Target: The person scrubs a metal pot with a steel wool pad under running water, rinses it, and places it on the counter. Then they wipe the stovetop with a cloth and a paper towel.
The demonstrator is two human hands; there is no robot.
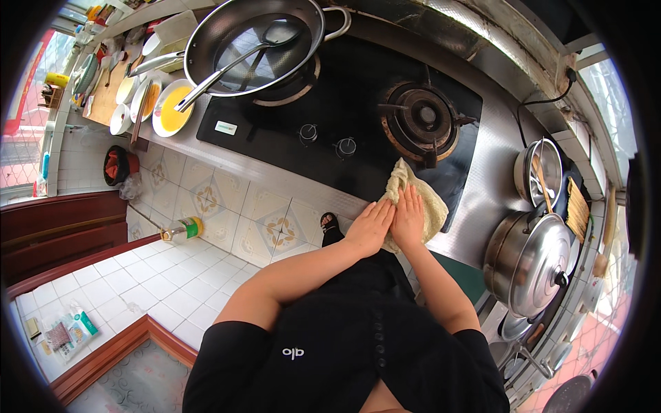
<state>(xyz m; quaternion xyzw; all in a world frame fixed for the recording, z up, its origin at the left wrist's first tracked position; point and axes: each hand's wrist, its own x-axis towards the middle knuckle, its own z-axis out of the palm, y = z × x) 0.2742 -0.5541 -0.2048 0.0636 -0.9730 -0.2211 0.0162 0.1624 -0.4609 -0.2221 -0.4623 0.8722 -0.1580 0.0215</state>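
Note:
My left hand (pixel 370 228) and my right hand (pixel 408 216) lie side by side on a light yellow-green cloth (pixel 435 205), their inner edges touching. The cloth rests over the front edge of a black glass gas cooktop (pixel 279 134), below the right burner (pixel 426 114). Both hands have their fingers extended and look pressed flat on the cloth; whether they pinch it does not show. Two control knobs (pixel 346 147) are left of the cloth. A large wok (pixel 227 41) stands over the left burner with a metal ladle (pixel 227 70) in it.
Left of the cooktop are a bowl of yellow liquid (pixel 174 108), smaller bowls, chopsticks (pixel 140 113) and a wooden board (pixel 109 98). On the right stand a lidded steel pot (pixel 539 266) and metal bowls (pixel 548 168). A bottle (pixel 182 229) lies on the white-tiled ledge (pixel 170 273).

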